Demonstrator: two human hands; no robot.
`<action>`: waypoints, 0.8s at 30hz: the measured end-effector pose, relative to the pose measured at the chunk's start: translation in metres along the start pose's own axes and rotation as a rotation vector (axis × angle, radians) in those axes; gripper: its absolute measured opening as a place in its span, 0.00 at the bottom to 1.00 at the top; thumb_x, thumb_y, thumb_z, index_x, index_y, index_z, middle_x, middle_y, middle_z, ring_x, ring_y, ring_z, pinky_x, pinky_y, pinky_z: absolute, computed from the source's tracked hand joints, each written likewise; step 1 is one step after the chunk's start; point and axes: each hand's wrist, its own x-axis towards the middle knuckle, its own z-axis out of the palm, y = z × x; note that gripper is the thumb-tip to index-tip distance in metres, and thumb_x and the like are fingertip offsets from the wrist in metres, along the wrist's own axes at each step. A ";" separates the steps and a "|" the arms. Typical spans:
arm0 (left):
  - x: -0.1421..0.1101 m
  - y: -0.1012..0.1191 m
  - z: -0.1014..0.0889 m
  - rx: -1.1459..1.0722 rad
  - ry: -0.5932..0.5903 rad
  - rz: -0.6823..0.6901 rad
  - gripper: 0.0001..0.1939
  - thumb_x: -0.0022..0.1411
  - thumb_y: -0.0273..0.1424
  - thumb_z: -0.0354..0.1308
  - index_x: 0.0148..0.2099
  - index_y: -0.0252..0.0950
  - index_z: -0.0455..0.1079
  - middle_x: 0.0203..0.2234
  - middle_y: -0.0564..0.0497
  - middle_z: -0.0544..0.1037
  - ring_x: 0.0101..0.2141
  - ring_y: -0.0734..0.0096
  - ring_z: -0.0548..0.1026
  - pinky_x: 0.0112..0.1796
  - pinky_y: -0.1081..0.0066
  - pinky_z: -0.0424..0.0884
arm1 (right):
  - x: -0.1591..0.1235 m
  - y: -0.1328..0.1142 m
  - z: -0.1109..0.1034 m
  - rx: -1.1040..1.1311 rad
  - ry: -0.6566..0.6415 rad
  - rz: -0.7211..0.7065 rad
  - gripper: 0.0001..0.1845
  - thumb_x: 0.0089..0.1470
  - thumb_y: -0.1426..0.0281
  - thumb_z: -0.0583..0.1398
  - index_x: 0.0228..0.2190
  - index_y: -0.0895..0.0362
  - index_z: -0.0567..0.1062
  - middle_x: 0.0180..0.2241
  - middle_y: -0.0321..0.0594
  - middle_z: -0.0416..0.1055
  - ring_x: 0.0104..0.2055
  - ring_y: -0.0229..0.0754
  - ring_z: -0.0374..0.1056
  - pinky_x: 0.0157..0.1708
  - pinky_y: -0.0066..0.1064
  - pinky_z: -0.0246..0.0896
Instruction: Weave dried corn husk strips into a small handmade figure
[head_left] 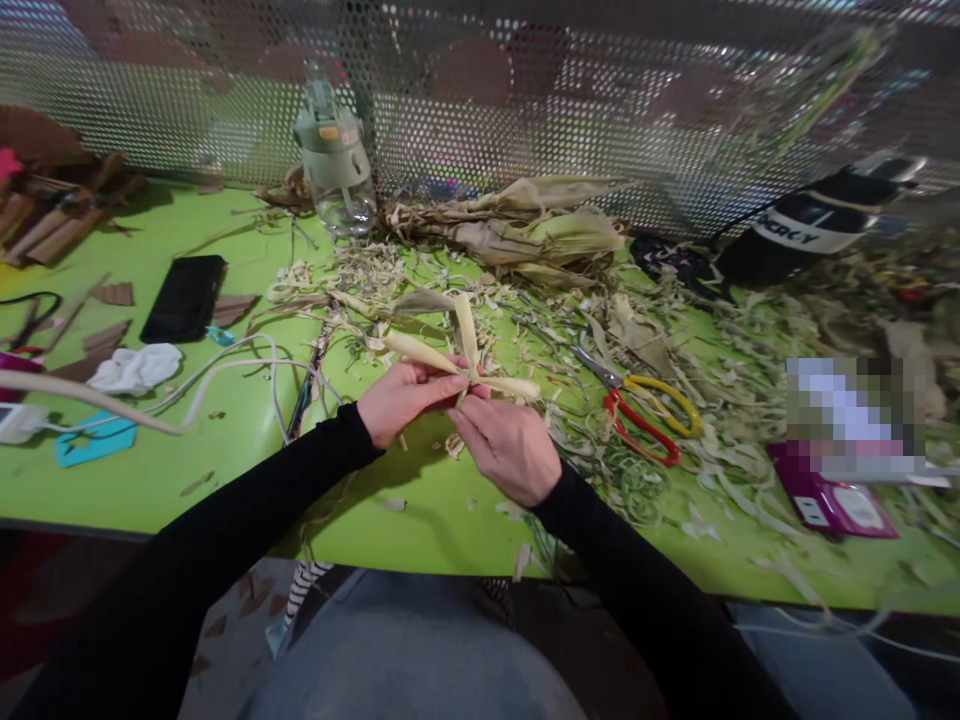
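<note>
Pale strips of corn husk [466, 330] fan out from between my two hands, one upward, one to the left and one to the right. My left hand [409, 398] pinches them where they meet, thumb stretched along the husk. Close beside it, my right hand [511, 447] has its fingertips closed at the same joint, on the lower end of the husk. The exact spot under the fingertips is hidden. Both hands are just above the green table [427, 545]. Scissors [630, 392] with one red and one yellow handle lie to the right of my right hand.
Husk scraps litter the table. Dried corn husks [525, 235] lie at the back by a clear bottle [337, 170]. On the left are a black phone [184, 298], a white cable [217, 365] and a white scrunchie [135, 368]. A black bottle [806, 235] and purple packet [832, 500] lie right.
</note>
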 end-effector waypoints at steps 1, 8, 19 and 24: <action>0.000 0.000 0.000 -0.002 -0.007 -0.008 0.19 0.46 0.33 0.69 0.40 0.30 0.73 0.28 0.47 0.80 0.36 0.66 0.78 0.43 0.63 0.72 | 0.000 -0.001 0.001 -0.016 -0.010 -0.014 0.17 0.61 0.68 0.48 0.23 0.56 0.66 0.20 0.38 0.66 0.22 0.37 0.58 0.25 0.30 0.46; -0.002 0.005 0.001 0.038 0.027 0.098 0.15 0.51 0.35 0.65 0.40 0.31 0.74 0.28 0.48 0.79 0.33 0.71 0.77 0.40 0.69 0.71 | 0.003 0.003 0.000 0.251 0.016 0.202 0.23 0.62 0.59 0.48 0.21 0.57 0.66 0.18 0.36 0.64 0.19 0.35 0.57 0.21 0.28 0.47; -0.002 0.006 0.002 0.100 0.073 0.228 0.11 0.50 0.31 0.65 0.34 0.34 0.68 0.26 0.56 0.74 0.26 0.80 0.71 0.29 0.78 0.66 | 0.006 0.012 0.013 0.986 0.313 0.368 0.18 0.52 0.63 0.62 0.45 0.52 0.71 0.41 0.40 0.72 0.37 0.40 0.70 0.38 0.35 0.69; -0.009 0.007 0.007 0.420 0.097 0.544 0.07 0.51 0.31 0.65 0.31 0.34 0.70 0.28 0.52 0.75 0.32 0.73 0.73 0.36 0.71 0.69 | 0.004 0.014 0.013 0.859 0.473 0.295 0.14 0.48 0.64 0.65 0.39 0.51 0.72 0.37 0.37 0.71 0.37 0.40 0.69 0.36 0.35 0.69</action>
